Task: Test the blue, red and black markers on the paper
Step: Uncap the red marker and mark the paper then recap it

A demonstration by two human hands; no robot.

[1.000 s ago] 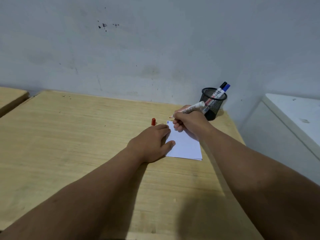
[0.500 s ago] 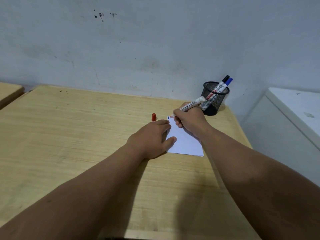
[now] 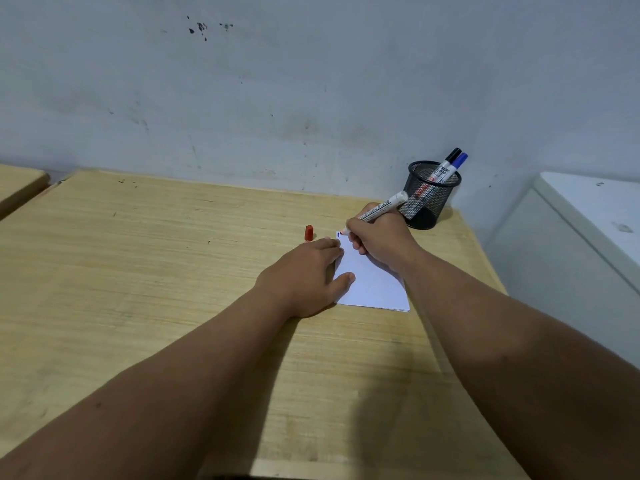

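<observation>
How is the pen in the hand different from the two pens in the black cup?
The red marker is uncapped and slanted in the right hand, tip at the paper; its red cap stands apart on the table. The black marker and blue marker stay capped, leaning in the mesh cup. All three have white barrels.

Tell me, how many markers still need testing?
Blue looks done: a blue mark sits at the paper's far corner, and the blue marker is back in the cup. The right hand is writing with the red marker, its cap off, while the left hand steadies the paper. The black marker is left.
</observation>
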